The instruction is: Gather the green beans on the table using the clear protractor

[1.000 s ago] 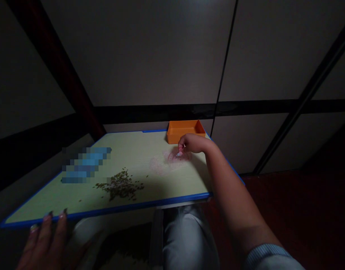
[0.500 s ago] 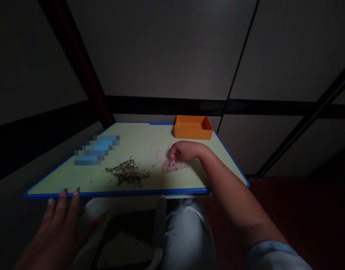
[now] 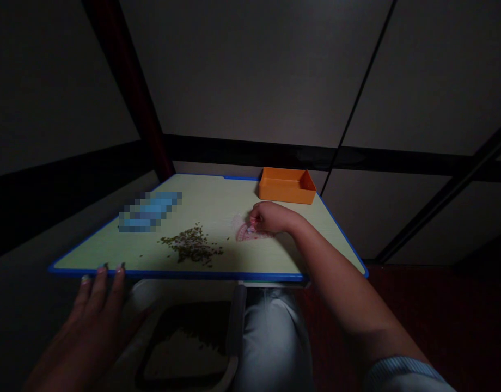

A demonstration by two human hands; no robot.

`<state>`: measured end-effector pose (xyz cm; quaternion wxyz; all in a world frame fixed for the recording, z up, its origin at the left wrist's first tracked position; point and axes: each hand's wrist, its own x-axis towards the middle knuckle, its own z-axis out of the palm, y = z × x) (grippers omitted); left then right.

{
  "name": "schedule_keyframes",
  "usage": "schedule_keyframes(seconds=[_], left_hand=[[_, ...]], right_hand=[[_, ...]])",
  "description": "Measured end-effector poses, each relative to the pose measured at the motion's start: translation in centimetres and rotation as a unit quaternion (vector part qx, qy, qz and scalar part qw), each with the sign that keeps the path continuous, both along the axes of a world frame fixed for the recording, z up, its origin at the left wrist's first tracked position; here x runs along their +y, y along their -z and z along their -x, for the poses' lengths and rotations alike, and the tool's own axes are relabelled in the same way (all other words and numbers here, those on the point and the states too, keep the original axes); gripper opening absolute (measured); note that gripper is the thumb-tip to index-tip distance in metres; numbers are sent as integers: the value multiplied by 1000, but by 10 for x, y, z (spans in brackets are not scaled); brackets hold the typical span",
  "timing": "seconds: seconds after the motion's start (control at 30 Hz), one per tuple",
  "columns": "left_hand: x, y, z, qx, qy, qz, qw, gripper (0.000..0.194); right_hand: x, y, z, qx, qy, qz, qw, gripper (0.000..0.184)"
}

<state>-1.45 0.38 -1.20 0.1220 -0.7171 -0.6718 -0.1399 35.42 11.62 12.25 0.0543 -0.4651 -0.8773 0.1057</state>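
Note:
My right hand (image 3: pixel 272 216) is closed over the table, its fingers pinched on a small pink and whitish piece (image 3: pixel 251 228). Under and beside those fingers lies a thin, pink-patterned, see-through sheet (image 3: pixel 244 234), partly hidden by the hand; whether it is joined to the pinched piece I cannot tell. To its left is a loose pile of small dark greenish-brown bits (image 3: pixel 191 245), like seeds or dried flakes. My left hand (image 3: pixel 93 321) rests with fingers spread, their tips at the blue front edge of the pale table (image 3: pixel 209 201).
An orange open box (image 3: pixel 287 193) stands at the back right of the table. A blurred-out blue item (image 3: pixel 150 212) lies at the left. Below the front edge is a pale tub (image 3: pixel 230 375) with dark matter inside. Panelled walls stand behind.
The whole view has shifted slightly right as the head moved. My right hand keeps its pinch at nearly the same place on the table; my left hand stays at the edge.

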Motion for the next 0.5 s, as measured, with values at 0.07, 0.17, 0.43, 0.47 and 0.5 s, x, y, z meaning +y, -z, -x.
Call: schedule_keyframes(seconds=[0.07, 0.17, 0.43, 0.47, 0.5], left_hand=[[-1, 1, 0, -9, -1, -9, 1000, 87], [-1, 4, 2, -14, 10, -21, 1000, 85], [1, 5, 1, -31, 18, -24, 999, 90], [1, 4, 1, -32, 15, -22, 999, 89], [1, 4, 1, -33, 12, -21, 999, 89]], right_hand=[[0, 0, 1, -6, 7, -7, 1000, 13], [-1, 0, 3, -8, 15, -14, 1000, 14], [-2, -2, 0, 41, 13, -6, 999, 12], [-1, -2, -1, 54, 13, -5, 998, 13], [0, -3, -3, 67, 16, -5, 998, 14]])
